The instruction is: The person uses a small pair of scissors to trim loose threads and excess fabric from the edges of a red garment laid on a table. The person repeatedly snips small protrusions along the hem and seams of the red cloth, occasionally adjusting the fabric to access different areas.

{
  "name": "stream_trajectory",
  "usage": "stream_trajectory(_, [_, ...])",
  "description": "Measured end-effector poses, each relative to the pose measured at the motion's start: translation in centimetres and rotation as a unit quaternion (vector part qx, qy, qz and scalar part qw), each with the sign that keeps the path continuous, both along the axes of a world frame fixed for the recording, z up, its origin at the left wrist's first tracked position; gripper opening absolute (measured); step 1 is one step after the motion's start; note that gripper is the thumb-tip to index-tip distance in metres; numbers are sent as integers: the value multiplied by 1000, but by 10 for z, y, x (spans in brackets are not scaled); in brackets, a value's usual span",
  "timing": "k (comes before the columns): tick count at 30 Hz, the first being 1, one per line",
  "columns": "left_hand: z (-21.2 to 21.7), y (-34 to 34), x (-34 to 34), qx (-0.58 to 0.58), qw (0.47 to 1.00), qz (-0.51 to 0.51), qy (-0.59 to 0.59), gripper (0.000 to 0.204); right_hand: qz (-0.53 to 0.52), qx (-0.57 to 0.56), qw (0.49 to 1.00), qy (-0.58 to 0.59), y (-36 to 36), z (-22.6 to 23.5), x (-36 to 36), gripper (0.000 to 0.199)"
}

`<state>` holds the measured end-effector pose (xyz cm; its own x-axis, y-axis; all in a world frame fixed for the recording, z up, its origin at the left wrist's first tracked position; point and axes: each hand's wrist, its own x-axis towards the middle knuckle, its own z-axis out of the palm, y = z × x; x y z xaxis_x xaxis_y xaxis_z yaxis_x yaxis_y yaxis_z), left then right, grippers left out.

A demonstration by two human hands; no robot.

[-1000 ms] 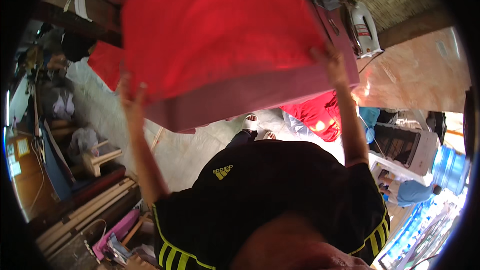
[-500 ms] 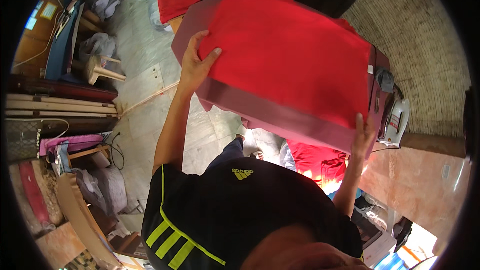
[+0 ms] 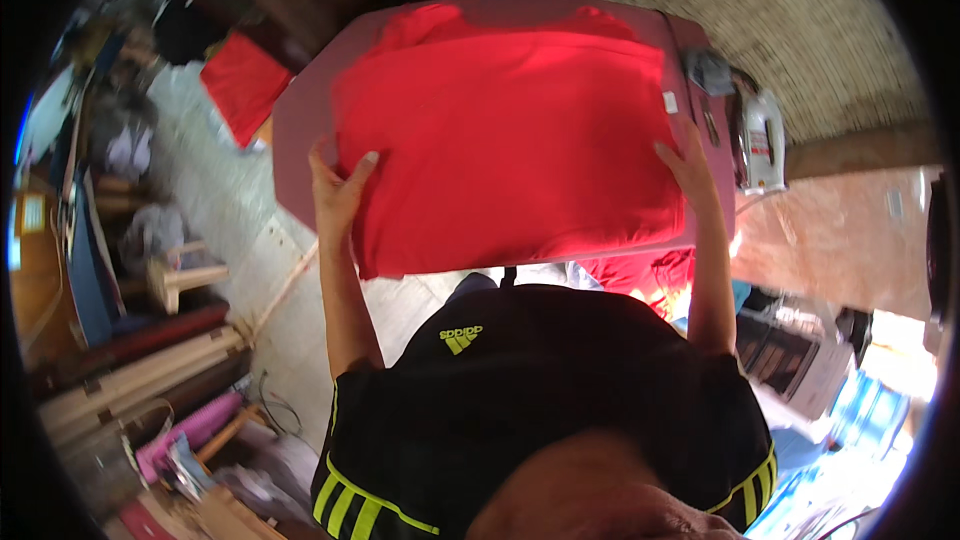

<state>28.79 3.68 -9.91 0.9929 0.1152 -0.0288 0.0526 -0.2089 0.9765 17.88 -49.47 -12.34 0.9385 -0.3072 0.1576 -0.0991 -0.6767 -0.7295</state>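
Note:
A red cloth garment point(image 3: 510, 140) lies spread over a padded table with a dull mauve cover point(image 3: 300, 165). Its near edge reaches down over the table's front side, and a small white tag shows at its right edge. My left hand point(image 3: 340, 188) rests at the left edge of the garment, thumb apart from the fingers and lying on the red cloth. At the right edge, just below the tag, my right hand point(image 3: 692, 168) touches the cloth with thumb and fingers spread.
A white and grey iron point(image 3: 762, 145) stands at the table's right end, beside a crumpled grey cloth point(image 3: 708, 72). More red fabric point(image 3: 245, 88) is piled beyond the far left corner. Below the near edge lies another red cloth point(image 3: 650, 275). A pale stool point(image 3: 185, 275) stands at left.
The garment has come toward me, so its near edge now covers the table's front side. Both hands moved along its side edges. My view has turned and shifted, too.

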Motion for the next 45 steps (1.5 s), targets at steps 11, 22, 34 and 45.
stream_trajectory(11, [20,-36,79,91,955,-1,-283,40,-109,46,971,-206,20,26,115,67])
stream_trajectory(22, [41,-107,60,624,716,-56,-308,38,-94,-64,971,-210,51,26,40,58])
stream_trajectory(34, [-168,-388,-218,-16,610,-718,334,22,-323,417,837,143,55,-277,-350,23])
stream_trajectory(45, [-470,-469,-294,56,701,-320,635,90,-448,698,553,-80,-93,-469,-436,41])
